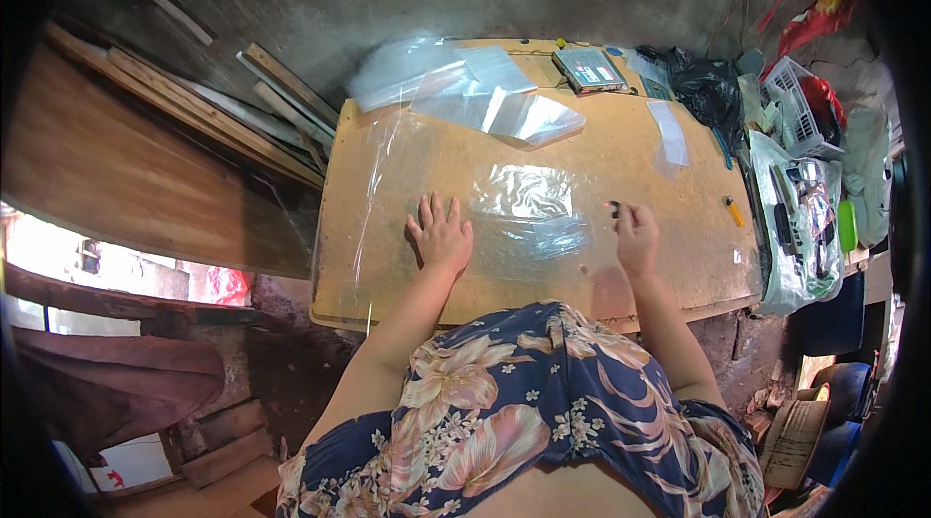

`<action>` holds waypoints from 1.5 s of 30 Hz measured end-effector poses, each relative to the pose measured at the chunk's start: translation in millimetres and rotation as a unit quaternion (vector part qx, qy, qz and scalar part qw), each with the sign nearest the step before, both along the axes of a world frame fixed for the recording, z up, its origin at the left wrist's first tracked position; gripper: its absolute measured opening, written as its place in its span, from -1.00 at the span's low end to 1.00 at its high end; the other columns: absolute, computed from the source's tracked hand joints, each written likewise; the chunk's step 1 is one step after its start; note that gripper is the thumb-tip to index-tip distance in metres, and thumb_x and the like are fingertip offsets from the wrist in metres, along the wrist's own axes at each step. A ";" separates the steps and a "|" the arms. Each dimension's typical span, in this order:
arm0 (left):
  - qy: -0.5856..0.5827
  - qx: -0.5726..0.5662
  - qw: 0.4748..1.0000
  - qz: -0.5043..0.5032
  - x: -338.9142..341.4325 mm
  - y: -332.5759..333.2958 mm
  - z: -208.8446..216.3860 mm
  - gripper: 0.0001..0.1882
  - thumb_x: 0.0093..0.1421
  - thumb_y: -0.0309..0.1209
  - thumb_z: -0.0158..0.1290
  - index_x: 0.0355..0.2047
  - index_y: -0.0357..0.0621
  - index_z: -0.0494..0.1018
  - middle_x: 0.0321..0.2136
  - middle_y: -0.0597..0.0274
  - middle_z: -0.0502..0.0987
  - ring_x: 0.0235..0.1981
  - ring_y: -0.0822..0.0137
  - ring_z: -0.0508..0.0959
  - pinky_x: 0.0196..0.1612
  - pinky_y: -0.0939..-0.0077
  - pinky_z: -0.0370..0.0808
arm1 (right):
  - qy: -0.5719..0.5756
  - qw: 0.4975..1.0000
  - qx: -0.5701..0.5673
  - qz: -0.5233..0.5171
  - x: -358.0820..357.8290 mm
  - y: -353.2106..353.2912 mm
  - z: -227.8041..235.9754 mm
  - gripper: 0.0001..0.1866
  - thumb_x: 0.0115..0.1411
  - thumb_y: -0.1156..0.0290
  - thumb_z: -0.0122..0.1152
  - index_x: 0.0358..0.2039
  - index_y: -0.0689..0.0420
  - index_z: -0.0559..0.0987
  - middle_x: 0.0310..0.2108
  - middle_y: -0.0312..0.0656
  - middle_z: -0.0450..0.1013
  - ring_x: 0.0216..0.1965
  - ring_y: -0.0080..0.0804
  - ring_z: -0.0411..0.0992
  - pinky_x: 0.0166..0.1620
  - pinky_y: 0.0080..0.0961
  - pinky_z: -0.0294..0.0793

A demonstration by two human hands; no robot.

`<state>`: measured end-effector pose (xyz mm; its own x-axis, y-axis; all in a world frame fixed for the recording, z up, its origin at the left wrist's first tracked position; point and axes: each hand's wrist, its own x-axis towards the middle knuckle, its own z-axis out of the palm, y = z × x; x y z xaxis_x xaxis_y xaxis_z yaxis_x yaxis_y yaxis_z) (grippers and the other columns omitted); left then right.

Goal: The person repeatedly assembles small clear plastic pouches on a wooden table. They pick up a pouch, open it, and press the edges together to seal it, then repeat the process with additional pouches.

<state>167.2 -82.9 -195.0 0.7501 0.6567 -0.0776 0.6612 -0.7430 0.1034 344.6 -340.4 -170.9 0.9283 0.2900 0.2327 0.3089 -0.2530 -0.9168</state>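
My left hand (442, 235) lies flat on the wooden table with its fingers spread, beside a clear plastic sheet (531, 194). That sheet is shiny and wrinkled and lies between my two hands. Closed fingers of my right hand (636, 239) pinch a small dark object with a reddish tip (613, 210); most of it is hidden, so its kind does not show. A wide piece of clear film (373, 217) stretches along the table's left side. Farther back, more clear plastic sheets (495, 111) overlap one another.
A dark flat box (590, 71) sits at the table's back edge. To its right are a black plastic bag (706, 89) and a white basket (803, 106). A small yellow object (733, 211) lies near the right edge. Wooden boards (184, 101) lean on the left.
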 end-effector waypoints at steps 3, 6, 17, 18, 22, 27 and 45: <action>-0.019 -0.002 1.000 0.006 2.0 -1.2 -1.8 -0.40 0.23 -0.11 -0.15 0.25 -0.03 0.14 0.30 0.07 -0.01 0.34 0.06 -0.11 0.27 -0.11 -0.19 | -0.048 0.994 -0.088 0.050 -8.5 37.2 10.1 -0.86 0.22 0.45 0.09 -0.38 0.26 0.53 -0.56 -0.27 0.43 -0.50 -0.61 0.37 -0.43 -0.63 0.35; -0.025 -0.011 1.000 0.006 1.5 0.0 -1.8 -0.39 0.21 -0.12 -0.12 0.23 -0.09 0.16 0.29 0.06 0.02 0.33 0.06 -0.07 0.27 -0.10 -0.17 | 0.011 0.990 -0.093 0.109 -20.1 66.1 21.0 -0.87 0.12 0.43 0.16 -0.42 0.23 0.56 -0.45 -0.04 0.47 -0.43 -0.20 0.45 -0.32 -0.39 0.40; 0.004 0.008 0.991 -0.134 -7.1 24.3 -2.5 -0.45 0.22 -0.08 -0.17 0.24 0.32 0.15 0.31 0.13 0.00 0.33 -0.02 -0.08 0.25 -0.19 -0.12 | -0.081 0.948 -0.191 0.243 -32.8 131.7 27.1 -0.82 0.15 0.36 0.10 -0.38 0.20 0.57 -0.42 -0.02 0.47 -0.34 -0.08 0.45 -0.26 -0.32 0.42; 0.005 0.001 0.993 -0.119 -6.1 23.0 -3.5 -0.45 0.22 -0.08 -0.17 0.24 0.31 0.15 0.31 0.13 -0.01 0.33 -0.03 -0.09 0.25 -0.19 -0.12 | -0.071 0.940 -0.213 0.258 -33.1 136.0 24.4 -0.82 0.14 0.36 0.10 -0.39 0.21 0.56 -0.40 -0.02 0.47 -0.31 -0.04 0.44 -0.22 -0.28 0.41; 0.001 -0.002 0.997 -0.071 -1.6 13.6 -5.0 -0.43 0.23 -0.07 -0.18 0.26 0.26 0.13 0.32 0.12 -0.02 0.33 -0.03 -0.09 0.25 -0.18 -0.13 | -0.078 0.916 -0.273 0.283 -35.5 150.1 9.8 -0.82 0.15 0.31 0.08 -0.35 0.13 0.54 -0.30 -0.02 0.44 -0.26 0.00 0.44 -0.20 -0.20 0.44; -0.021 -0.022 0.998 -0.057 -1.5 7.9 -3.5 -0.42 0.21 -0.09 -0.13 0.25 0.20 0.16 0.31 0.06 -0.02 0.33 -0.03 -0.10 0.25 -0.17 -0.15 | -0.131 0.890 -0.309 0.309 -38.1 162.3 -9.4 -0.84 0.15 0.32 0.06 -0.38 0.11 0.53 -0.31 -0.08 0.43 -0.28 -0.04 0.45 -0.23 -0.21 0.47; -0.021 -0.007 0.998 -0.062 -2.3 6.3 -3.3 -0.43 0.21 -0.07 -0.14 0.25 0.23 0.17 0.31 0.04 -0.03 0.33 -0.01 -0.10 0.26 -0.14 -0.16 | -0.213 0.875 -0.303 0.312 -41.0 170.3 -36.3 -0.88 0.12 0.32 0.07 -0.42 0.07 0.51 -0.37 -0.16 0.41 -0.36 -0.11 0.47 -0.34 -0.23 0.50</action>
